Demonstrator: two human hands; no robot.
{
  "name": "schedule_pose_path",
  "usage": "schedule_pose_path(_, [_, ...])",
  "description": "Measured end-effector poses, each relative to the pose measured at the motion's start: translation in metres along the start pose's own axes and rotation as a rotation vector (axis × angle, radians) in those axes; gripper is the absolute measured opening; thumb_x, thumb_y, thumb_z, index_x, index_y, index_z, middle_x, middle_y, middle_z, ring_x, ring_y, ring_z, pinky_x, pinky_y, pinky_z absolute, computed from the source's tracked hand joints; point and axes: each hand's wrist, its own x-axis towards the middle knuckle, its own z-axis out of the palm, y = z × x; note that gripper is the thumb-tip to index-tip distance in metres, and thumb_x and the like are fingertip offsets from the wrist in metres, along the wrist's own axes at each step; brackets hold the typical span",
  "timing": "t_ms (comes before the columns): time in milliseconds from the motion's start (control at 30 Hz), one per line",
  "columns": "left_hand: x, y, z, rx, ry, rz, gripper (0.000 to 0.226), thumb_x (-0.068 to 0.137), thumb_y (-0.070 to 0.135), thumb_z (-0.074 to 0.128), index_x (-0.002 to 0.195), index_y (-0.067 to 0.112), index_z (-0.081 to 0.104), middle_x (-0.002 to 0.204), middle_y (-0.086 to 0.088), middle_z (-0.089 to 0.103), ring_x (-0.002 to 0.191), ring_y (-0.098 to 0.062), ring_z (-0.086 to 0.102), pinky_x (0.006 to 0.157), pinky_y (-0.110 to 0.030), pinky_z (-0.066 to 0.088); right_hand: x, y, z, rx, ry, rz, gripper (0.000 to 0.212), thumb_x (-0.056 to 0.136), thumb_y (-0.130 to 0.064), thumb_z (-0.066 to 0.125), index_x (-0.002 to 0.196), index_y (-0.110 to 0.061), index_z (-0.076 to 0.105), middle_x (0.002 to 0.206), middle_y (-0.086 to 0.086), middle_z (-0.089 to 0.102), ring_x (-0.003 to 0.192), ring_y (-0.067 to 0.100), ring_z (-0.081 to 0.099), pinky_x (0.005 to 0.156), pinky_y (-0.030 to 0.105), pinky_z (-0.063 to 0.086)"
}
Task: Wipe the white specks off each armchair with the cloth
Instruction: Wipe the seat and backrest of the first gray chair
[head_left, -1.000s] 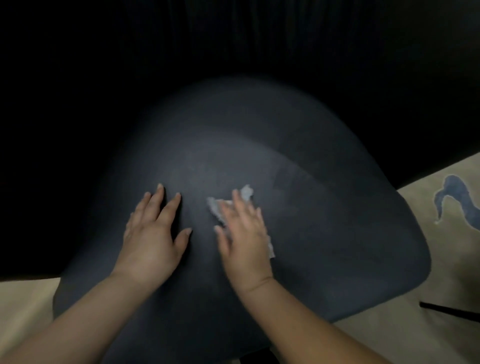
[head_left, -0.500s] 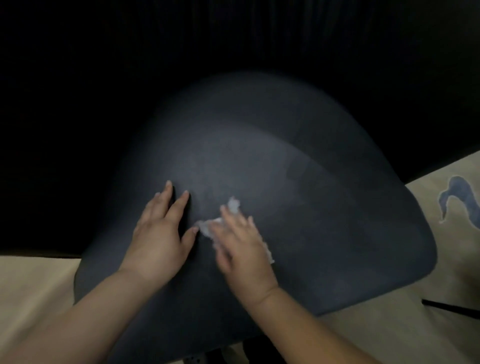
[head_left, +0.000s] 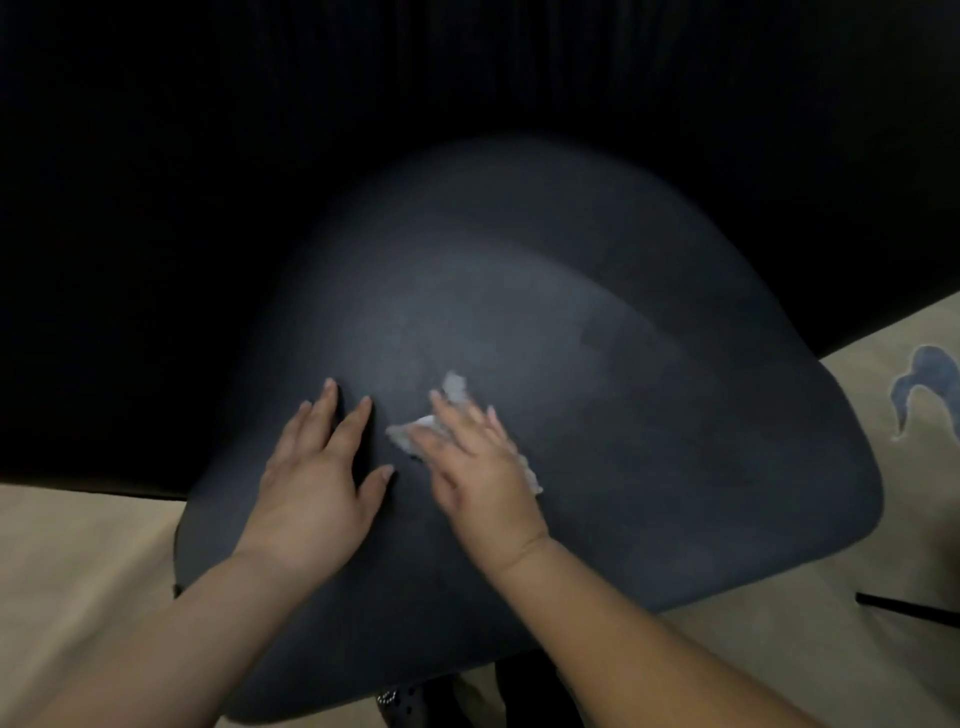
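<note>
A dark grey armchair (head_left: 649, 426) fills the middle of the head view, its rounded seat facing me. My right hand (head_left: 478, 467) lies flat on the seat and presses a small crumpled white cloth (head_left: 454, 387) against it. The cloth shows at my fingertips and beside my palm. My left hand (head_left: 317, 478) rests flat on the seat just left of it, fingers spread and straight. No white specks can be made out on the dim, blurred fabric.
A beige floor (head_left: 78, 571) shows at the lower left and right. A blue shape (head_left: 924, 384) marks the floor at the far right. A thin black bar (head_left: 909, 605) lies low on the right. Behind the chair everything is dark.
My right hand has slid the cloth leftward on the seat, closer to my left hand, and then held about there. The view has shifted a little.
</note>
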Motion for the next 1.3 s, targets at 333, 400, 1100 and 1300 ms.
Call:
schedule_pose_path(333, [0.043,0.009,-0.013,-0.029,0.053,-0.027,0.071,0.09,0.044,0.058,0.151,0.026,0.027,0.162,-0.003,0.004,0.147,-0.027,0.007,0.119,-0.042,0.014,0.107,0.075,-0.058,-0.079,0.231,0.4,0.038,0.09,-0.003,0.051,0.125,-0.011,0.06,0.149,0.012,0.038,0.14,0.024,0.03,0.116,0.034,0.007])
schedule_pose_path(400, [0.052,0.012,-0.017,-0.045,0.057,-0.04,0.071,0.09,0.044,0.058,0.151,0.027,0.026,0.162,-0.002,0.003,0.147,-0.026,0.006,0.119,-0.041,0.014,0.111,0.054,-0.037,-0.03,0.108,0.239,0.035,0.089,-0.004,0.054,0.123,-0.01,0.062,0.147,0.014,0.04,0.139,0.027,0.033,0.116,0.035,0.009])
schedule_pose_path(1100, [0.091,0.018,-0.051,-0.017,0.007,-0.114,0.07,0.093,0.041,0.054,0.152,0.023,0.022,0.162,-0.001,0.005,0.148,-0.022,0.004,0.12,-0.039,0.012,0.144,0.027,-0.028,-0.011,-0.388,-0.093,0.038,0.094,-0.006,0.052,0.131,-0.015,0.056,0.149,0.008,0.038,0.142,0.024,0.027,0.117,0.03,0.006])
schedule_pose_path(1300, [0.064,0.047,-0.119,-0.084,0.028,-0.083,0.062,0.093,0.026,0.054,0.15,0.021,0.031,0.157,-0.001,0.025,0.141,-0.021,0.021,0.115,-0.032,0.022,0.116,0.013,-0.114,0.042,-0.064,0.224,0.031,0.089,-0.006,0.06,0.118,-0.014,0.067,0.136,0.004,0.055,0.128,0.022,0.047,0.112,0.028,0.028])
